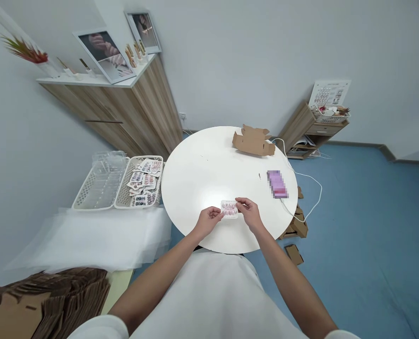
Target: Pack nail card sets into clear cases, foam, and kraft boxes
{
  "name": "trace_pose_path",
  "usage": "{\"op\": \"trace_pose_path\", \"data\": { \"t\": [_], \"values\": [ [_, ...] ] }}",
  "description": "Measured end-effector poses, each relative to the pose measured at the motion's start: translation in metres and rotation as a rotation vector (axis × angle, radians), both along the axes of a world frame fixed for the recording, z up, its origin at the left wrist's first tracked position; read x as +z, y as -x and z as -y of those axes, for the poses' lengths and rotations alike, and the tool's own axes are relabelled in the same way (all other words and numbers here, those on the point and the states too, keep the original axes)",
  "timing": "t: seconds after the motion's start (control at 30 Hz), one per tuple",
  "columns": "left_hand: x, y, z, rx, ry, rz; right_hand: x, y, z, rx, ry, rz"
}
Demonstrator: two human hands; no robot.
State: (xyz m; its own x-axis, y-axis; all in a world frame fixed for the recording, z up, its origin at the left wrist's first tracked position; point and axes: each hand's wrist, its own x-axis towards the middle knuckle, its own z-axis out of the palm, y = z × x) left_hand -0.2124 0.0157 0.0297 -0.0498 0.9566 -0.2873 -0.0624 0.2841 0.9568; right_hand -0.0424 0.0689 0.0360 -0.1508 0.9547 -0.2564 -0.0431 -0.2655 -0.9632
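Between my two hands, over the near part of the round white table, is a small clear pack of pink press-on nails in two rows. My left hand pinches its left edge with thumb and fingers. At the right edge, my right hand grips the same pack. Farther back on the table lies an unfolded brown cardboard box. A purple phone-like item, blurred out, rests to the right with a white cable at its lower end.
Left of the table stand a white basket of nail packs and another basket of clear plastic trays. White sheets and stacked flat cardboard lie nearer. Small boxes are on the floor at right. A white cable loops beside the table.
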Motion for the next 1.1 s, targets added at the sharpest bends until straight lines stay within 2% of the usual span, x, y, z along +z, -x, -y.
{"op": "trace_pose_path", "data": {
  "t": [0.27, 0.43, 0.6, 0.73, 0.9, 1.1],
  "values": [
    [-0.001, 0.009, 0.001, 0.003, -0.019, -0.031, 0.000, 0.004, 0.007, -0.023, -0.013, 0.046],
    [-0.002, 0.015, 0.003, -0.016, -0.012, 0.026, 0.002, 0.008, 0.013, -0.039, -0.001, 0.054],
    [0.000, 0.027, -0.006, 0.073, 0.001, 0.108, 0.001, 0.014, 0.020, -0.010, 0.049, 0.044],
    [-0.005, 0.035, -0.009, 0.062, 0.024, 0.097, -0.002, 0.021, 0.025, -0.022, 0.062, 0.010],
    [-0.013, 0.041, -0.007, 0.040, 0.017, 0.110, -0.004, 0.029, 0.020, 0.162, 0.093, -0.027],
    [-0.007, 0.054, -0.013, -0.018, -0.010, -0.020, -0.013, 0.040, 0.000, 0.279, 0.060, 0.020]
  ]
}}
